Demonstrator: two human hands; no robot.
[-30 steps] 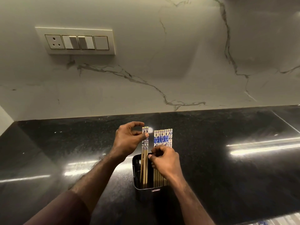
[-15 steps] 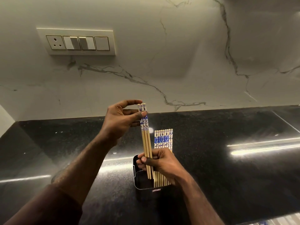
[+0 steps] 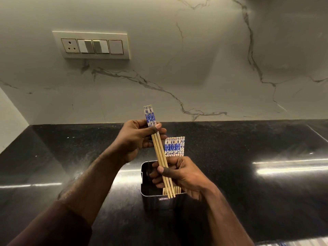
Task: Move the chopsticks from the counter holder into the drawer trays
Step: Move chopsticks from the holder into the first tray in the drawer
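Note:
A dark metal holder (image 3: 147, 176) stands on the black counter, with several blue-and-white-topped bamboo chopsticks (image 3: 174, 146) upright along its right side. My left hand (image 3: 136, 137) grips a small bundle of lifted chopsticks (image 3: 158, 148) near their patterned tops. The bundle tilts, its tips low over the holder's front rim. My right hand (image 3: 182, 174) closes around the lower part of that bundle and hides the middle of the chopsticks that stand in the holder. No drawer trays are in sight.
The polished black counter (image 3: 248, 148) spreads wide on both sides of the holder. A marble backsplash (image 3: 195, 68) rises behind it, carrying a switch and socket plate (image 3: 92, 45) at upper left. A pale striped edge (image 3: 292, 243) shows at bottom right.
My left hand has lifted the small bundle up out of the holder and tilted it. My right hand has shifted from the standing chopsticks onto the bundle's lower part.

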